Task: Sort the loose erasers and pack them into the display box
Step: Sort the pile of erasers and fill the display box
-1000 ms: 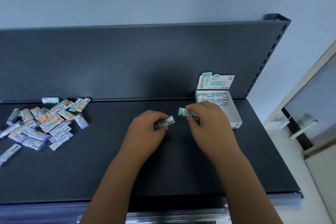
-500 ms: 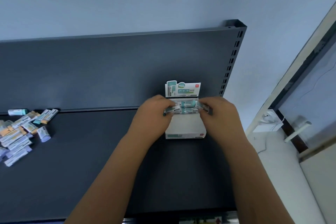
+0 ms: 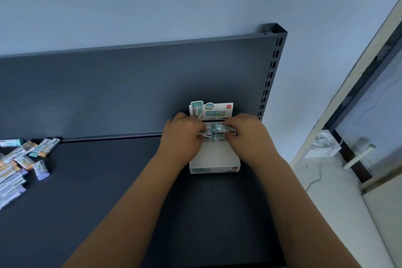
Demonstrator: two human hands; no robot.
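A white display box (image 3: pixel 214 160) with an upright printed header card stands on the dark shelf against the back panel. Teal-ended erasers lie stacked at its far end. My left hand (image 3: pixel 182 137) grips a teal eraser (image 3: pixel 205 135) at the left of the stack. My right hand (image 3: pixel 250 135) grips another teal eraser (image 3: pixel 227 129) over the right of the stack. Both hands sit above the box's back part and hide much of the stack. A pile of loose erasers (image 3: pixel 19 163) in teal, orange and purple sleeves lies at the far left.
The dark grey shelf (image 3: pixel 108 191) has a tall back panel and a slotted upright post (image 3: pixel 270 72) at the right. Beyond the shelf's right end are a pale floor, a cable and a door frame (image 3: pixel 348 98).
Both hands carried their erasers from mid-shelf to the box and now hold them over the stack. The view swung right, so the loose pile sits at the left edge.
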